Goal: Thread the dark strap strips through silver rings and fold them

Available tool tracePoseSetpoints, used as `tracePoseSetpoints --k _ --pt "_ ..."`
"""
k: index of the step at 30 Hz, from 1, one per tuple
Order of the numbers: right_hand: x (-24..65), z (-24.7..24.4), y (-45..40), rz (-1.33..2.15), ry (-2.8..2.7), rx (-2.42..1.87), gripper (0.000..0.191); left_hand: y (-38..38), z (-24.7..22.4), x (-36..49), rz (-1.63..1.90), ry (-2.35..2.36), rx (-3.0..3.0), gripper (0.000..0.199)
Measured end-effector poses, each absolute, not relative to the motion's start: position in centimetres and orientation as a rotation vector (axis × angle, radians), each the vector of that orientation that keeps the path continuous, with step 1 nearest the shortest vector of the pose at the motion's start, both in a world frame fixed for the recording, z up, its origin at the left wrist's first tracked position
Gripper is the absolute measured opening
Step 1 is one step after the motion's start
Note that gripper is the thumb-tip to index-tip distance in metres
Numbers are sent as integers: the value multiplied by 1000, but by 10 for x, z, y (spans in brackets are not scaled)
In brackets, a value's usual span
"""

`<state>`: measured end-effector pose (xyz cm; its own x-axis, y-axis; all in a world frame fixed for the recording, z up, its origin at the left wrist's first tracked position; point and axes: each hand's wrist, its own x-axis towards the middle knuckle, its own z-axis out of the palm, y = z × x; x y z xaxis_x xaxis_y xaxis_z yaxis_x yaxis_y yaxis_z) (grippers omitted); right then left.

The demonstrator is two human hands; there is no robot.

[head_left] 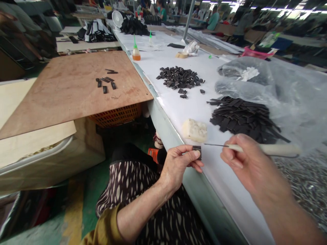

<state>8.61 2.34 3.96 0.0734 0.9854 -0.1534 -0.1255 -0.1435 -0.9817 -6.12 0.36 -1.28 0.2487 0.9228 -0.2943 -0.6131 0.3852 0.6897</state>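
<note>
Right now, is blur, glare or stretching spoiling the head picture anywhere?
Head view: left hand fairly clear, right hand softer, its forearm smeared; head view: shiny metal pieces blurred toward the right edge; head view: overhead lights washed out at top right, background people soft; head view: wide-angle stretching near the edges.
</note>
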Motion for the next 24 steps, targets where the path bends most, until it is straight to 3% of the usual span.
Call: tracePoseSetpoints --k 24 --pt "80 29 17 1335 -1067 -1234 27 3 -10 -56 1156 744 461 19"
